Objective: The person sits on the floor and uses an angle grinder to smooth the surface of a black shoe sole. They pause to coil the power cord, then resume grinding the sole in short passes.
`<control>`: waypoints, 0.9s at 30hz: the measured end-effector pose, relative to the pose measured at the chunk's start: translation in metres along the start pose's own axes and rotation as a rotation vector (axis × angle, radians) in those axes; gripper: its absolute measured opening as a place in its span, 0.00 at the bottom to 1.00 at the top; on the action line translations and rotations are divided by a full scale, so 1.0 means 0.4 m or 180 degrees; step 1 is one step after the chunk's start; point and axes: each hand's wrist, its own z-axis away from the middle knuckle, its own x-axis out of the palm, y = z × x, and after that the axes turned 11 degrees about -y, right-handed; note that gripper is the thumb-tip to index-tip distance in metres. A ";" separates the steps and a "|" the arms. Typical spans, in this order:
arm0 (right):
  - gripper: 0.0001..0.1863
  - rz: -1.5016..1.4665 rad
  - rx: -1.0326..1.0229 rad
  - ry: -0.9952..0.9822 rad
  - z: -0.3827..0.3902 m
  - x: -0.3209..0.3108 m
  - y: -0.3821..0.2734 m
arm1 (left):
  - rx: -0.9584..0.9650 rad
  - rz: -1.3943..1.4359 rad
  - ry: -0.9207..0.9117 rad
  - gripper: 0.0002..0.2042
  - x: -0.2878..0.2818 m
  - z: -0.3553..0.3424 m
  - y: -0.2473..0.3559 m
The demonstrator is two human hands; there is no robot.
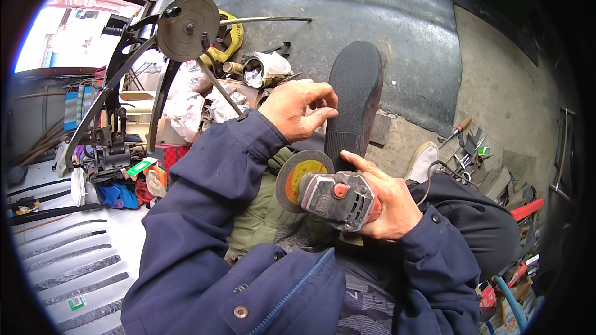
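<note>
My right hand [392, 201] is wrapped round an angle grinder [338, 201] with a worn grey and red body. Its grinding disc [304, 177], grey-rimmed with a yellow and orange centre, sits near the ribbed heel end of a black shoe [354, 87]. The shoe lies sole up, toe pointing away from me; my right hand's upper finger reaches its heel edge. Left of the sole, my left hand [299, 108] is curled, thumb and forefinger drawn near each other. Whether those fingers hold anything small I cannot make out.
A hand-cranked machine with a round metal wheel [188, 26] stands at the left. Plastic bags [186, 96] and a yellow bag [231, 37] lie behind it. Black strips [77, 272] cover a white surface at lower left. At the right lie a wooden-handled tool [460, 125] and scrap pieces [500, 183].
</note>
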 end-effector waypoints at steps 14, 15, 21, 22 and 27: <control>0.40 -0.0728 0.0071 0.0690 0.080 0.003 0.008 | -0.0533 0.0717 0.1165 0.16 0.094 0.143 0.077; 0.36 -0.0685 0.0051 0.0828 0.091 -0.002 0.010 | -0.0475 0.0641 0.1299 0.19 0.115 0.152 0.096; 0.29 -0.1218 -0.0014 0.2097 0.119 -0.042 0.032 | -0.0405 -0.0061 0.1344 0.40 0.192 0.168 0.163; 0.27 -0.1348 -0.0338 0.2085 0.118 -0.049 0.037 | -0.0433 -0.0141 0.1330 0.41 0.194 0.168 0.164; 0.30 -0.1929 -0.0223 0.2376 0.115 -0.046 0.052 | -0.0544 -0.0235 0.1138 0.44 0.204 0.154 0.165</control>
